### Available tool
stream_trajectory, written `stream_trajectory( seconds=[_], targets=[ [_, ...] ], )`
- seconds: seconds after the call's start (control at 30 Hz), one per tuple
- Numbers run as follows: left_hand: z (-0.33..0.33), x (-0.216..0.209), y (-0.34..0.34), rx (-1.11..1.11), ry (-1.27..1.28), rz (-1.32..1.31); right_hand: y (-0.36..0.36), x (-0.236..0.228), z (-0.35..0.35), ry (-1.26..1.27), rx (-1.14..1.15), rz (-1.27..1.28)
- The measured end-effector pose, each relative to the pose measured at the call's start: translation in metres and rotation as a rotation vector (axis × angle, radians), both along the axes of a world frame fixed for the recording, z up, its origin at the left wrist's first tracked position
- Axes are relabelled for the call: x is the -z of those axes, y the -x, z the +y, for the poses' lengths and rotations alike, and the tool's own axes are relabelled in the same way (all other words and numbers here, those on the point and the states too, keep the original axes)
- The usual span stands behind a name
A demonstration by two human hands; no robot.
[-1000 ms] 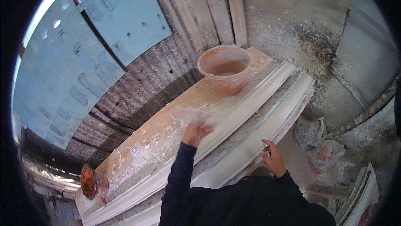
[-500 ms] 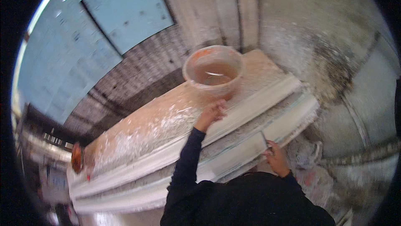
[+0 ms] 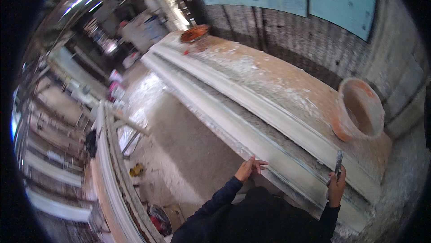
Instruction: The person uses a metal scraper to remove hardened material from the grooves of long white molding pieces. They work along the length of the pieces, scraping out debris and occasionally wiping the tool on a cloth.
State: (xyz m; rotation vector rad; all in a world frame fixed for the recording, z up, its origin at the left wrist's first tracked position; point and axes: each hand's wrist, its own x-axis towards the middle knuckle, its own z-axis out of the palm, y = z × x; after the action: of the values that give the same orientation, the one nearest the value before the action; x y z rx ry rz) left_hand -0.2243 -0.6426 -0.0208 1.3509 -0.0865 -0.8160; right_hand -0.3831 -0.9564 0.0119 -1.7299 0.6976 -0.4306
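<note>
My right hand point(image 3: 336, 187) is closed around a slim, grey, plaster-smeared hand tool point(image 3: 339, 160) that sticks up from the fist; its exact kind is hard to make out. This hand is over the near end of the bench, in front of the orange bucket. My left hand point(image 3: 251, 168) holds nothing, its fingers apart, by the outer edge of the nearer white plaster moulding point(image 3: 238, 136). A second long moulding point(image 3: 269, 116) runs parallel behind it, with a rough grey gap between the two.
A plaster-coated orange bucket point(image 3: 359, 109) stands at the bench's right end. An orange basin point(image 3: 195, 34) sits at its far end. White scraps litter the wooden bench top point(image 3: 287, 81). Another bench with mouldings point(image 3: 110, 166) is at left, a yellow object point(image 3: 136, 170) on the floor beside it.
The view has swung left, bringing the floor and left bench in. My left hand has drawn back from near the bucket to the nearer moulding's edge. The tool stays in my right hand.
</note>
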Motion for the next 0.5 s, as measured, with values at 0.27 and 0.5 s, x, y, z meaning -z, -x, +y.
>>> stream_trajectory(
  seconds=[0.27, 0.5],
  targets=[
    [0.100, 0.005, 0.018, -0.146, 0.216, -0.124, -0.078, 0.005, 0.098, -0.001, -0.512, -0.054],
    [0.260, -0.032, 0.030, -0.620, 0.101, -0.196, -0.126, 0.005, 0.265, -0.150, -0.747, 0.098]
  ],
)
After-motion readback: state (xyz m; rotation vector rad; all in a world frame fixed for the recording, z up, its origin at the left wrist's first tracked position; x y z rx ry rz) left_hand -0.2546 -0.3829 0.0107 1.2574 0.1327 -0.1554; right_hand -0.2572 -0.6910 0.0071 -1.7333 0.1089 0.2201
